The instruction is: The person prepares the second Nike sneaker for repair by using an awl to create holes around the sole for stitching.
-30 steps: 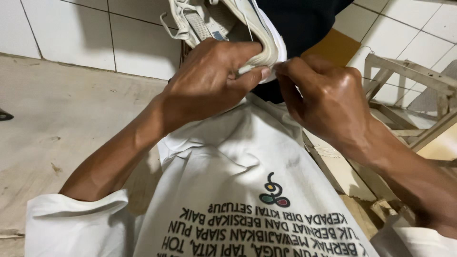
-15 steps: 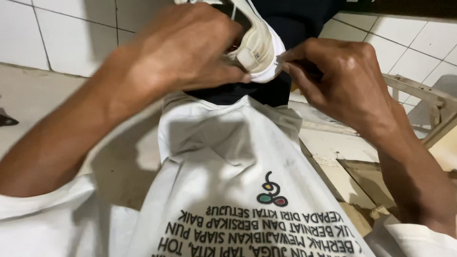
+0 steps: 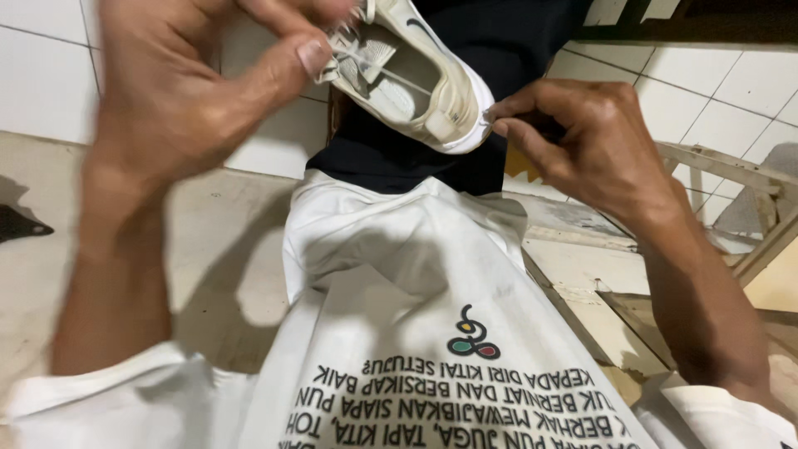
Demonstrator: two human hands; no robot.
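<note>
A white sneaker point(image 3: 416, 79) is held up in front of me, heel end toward me, above my dark trousers point(image 3: 416, 158). My left hand point(image 3: 191, 91) is raised and blurred, its thumb and forefinger pinching a white lace point(image 3: 366, 60) at the shoe's opening. My right hand point(image 3: 582, 137) pinches the heel edge of the shoe between thumb and fingers. Below the hands lies my white T-shirt point(image 3: 416, 316) with a small coloured emblem and dark print.
White wall tiles point(image 3: 41, 75) run across the back, above a pale concrete floor point(image 3: 224, 249). A worn wooden frame point(image 3: 748, 179) stands at the right. A dark object point(image 3: 21, 223) lies at the left edge.
My left hand has lifted off the top of the shoe and now pulls on the lace. The shoe's opening shows. My right hand has stayed at the heel.
</note>
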